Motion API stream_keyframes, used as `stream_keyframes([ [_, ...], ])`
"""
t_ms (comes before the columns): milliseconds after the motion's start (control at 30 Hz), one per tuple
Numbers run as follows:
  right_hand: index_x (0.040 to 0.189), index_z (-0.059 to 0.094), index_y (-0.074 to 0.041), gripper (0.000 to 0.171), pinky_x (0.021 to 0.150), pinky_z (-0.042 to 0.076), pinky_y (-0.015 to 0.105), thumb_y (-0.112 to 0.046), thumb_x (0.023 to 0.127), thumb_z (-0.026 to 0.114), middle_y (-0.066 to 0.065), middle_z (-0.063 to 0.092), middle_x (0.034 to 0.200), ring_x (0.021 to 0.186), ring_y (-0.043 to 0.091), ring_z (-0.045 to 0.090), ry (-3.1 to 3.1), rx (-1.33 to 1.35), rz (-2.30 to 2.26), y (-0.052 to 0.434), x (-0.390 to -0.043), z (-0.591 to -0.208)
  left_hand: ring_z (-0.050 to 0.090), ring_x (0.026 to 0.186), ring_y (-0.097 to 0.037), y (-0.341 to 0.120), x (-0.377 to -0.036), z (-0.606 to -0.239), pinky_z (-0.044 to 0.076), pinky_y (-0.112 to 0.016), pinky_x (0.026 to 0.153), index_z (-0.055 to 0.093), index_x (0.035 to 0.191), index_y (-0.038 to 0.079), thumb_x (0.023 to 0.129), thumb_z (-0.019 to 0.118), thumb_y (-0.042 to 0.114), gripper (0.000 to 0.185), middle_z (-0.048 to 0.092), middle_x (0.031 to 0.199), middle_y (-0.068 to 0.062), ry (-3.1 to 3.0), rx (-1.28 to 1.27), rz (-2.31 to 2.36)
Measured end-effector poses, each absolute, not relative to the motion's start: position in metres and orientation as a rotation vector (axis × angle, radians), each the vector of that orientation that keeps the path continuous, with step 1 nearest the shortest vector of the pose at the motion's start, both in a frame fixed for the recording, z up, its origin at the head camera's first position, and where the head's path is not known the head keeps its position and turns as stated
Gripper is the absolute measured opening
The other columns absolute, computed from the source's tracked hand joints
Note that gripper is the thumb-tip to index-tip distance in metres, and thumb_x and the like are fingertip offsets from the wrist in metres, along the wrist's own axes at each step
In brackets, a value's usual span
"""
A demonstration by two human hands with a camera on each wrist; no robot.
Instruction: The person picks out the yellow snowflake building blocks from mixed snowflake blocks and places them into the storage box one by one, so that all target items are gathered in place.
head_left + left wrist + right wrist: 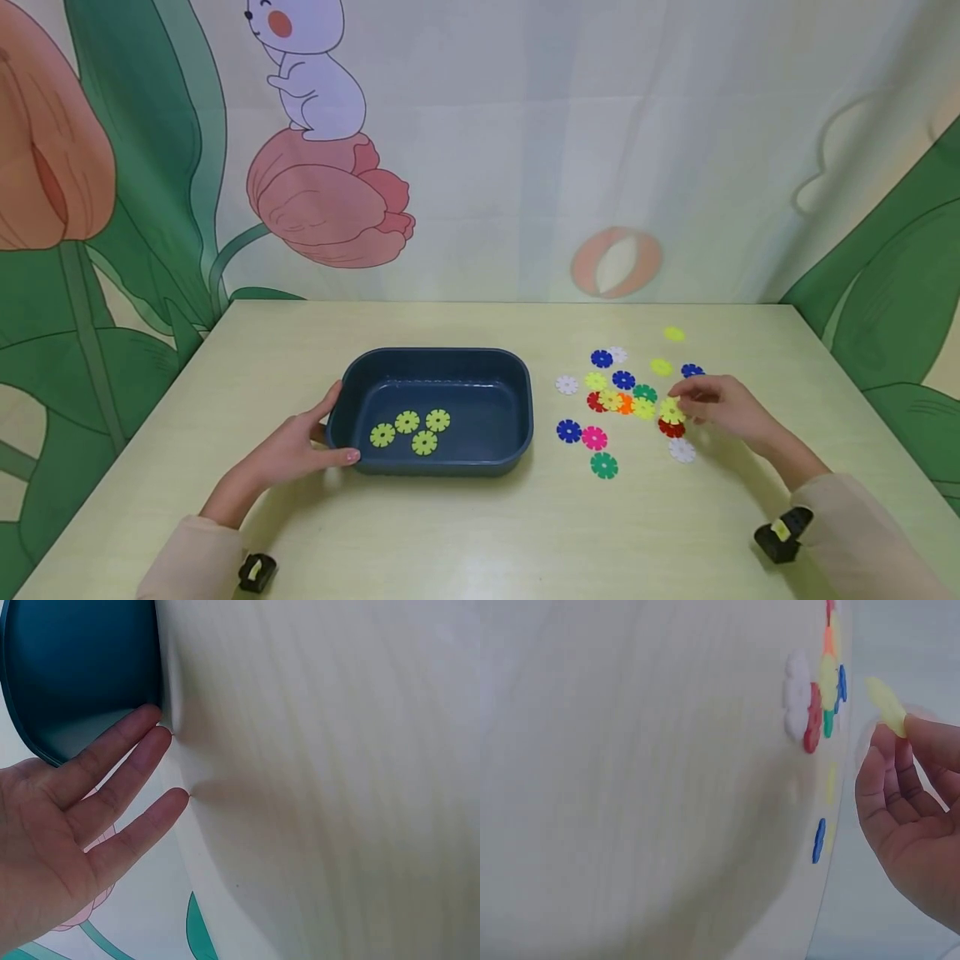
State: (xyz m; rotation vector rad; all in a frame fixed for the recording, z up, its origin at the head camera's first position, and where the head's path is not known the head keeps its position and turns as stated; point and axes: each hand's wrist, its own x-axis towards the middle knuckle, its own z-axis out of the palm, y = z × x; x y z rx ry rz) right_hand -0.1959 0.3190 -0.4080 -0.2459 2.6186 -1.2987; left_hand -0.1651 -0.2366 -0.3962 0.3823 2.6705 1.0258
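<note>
The left hand (288, 450) lies flat-fingered against the blue tray (517, 400) – seemingly steadying it – while the right hand (723, 408) pinches a yellow snowflake disc (671, 410) lifted from the scattered pile.

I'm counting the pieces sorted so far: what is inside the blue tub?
Four yellow-green flower discs lie on the floor of the blue tub. Its near wall hides a strip of the floor, so anything there cannot be seen.
</note>
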Motion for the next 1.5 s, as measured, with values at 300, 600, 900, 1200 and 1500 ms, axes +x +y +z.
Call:
stream_keyframes([
  [300,0.112,0.056,0.009,0.027,0.070,0.049,0.029,-0.006,0.090,0.056,0.020,0.058,0.100,0.081,0.027,0.057,2.616,-0.272,-1.421,0.300,-0.191,-0.396,0.060,0.087,-0.021,-0.236,-0.165,-0.396,0.045,-0.034,0.068,0.004,0.146,0.004,0.076,0.074,0.034,0.103,0.060,0.105,-0.019,2.665,0.391,1.037],
  [600,0.111,0.058,0.008,0.027,0.072,0.050,0.029,-0.008,0.089,0.058,0.018,0.059,0.103,0.083,0.024,0.058,2.614,-0.284,-1.454,0.279,-0.190,-0.393,0.059,0.086,-0.021,-0.237,-0.166,-0.399,0.044,-0.033,0.066,0.005,0.146,0.006,0.075,0.074,0.035,0.103,0.060,0.106,-0.019,2.667,0.365,1.030],
  [900,0.110,0.059,0.005,0.026,0.072,0.049,0.032,-0.010,0.089,0.058,0.017,0.061,0.100,0.083,0.028,0.057,2.602,-0.289,-1.451,0.259,-0.191,-0.383,0.059,0.087,-0.021,-0.237,-0.166,-0.398,0.045,-0.034,0.067,0.004,0.147,0.007,0.075,0.074,0.035,0.104,0.059,0.107,-0.019,2.650,0.358,1.046],
  [1200,0.108,0.060,0.006,0.023,0.076,0.049,0.031,-0.005,0.088,0.059,0.016,0.061,0.103,0.087,0.024,0.059,2.564,-0.342,-1.505,0.237,-0.195,-0.378,0.058,0.083,-0.018,-0.239,-0.168,-0.401,0.044,-0.033,0.066,0.004,0.147,0.007,0.075,0.074,0.036,0.104,0.061,0.101,-0.014,2.665,0.382,1.037],
  [1500,0.104,0.062,0.004,0.019,0.074,0.049,0.029,-0.005,0.088,0.059,0.014,0.062,0.096,0.083,0.027,0.058,2.506,-0.430,-1.585,0.216,-0.201,-0.376,0.058,0.084,-0.019,-0.239,-0.168,-0.401,0.044,-0.033,0.066,0.005,0.147,0.008,0.075,0.074,0.037,0.104,0.061,0.102,-0.015,2.676,0.357,1.018],
])
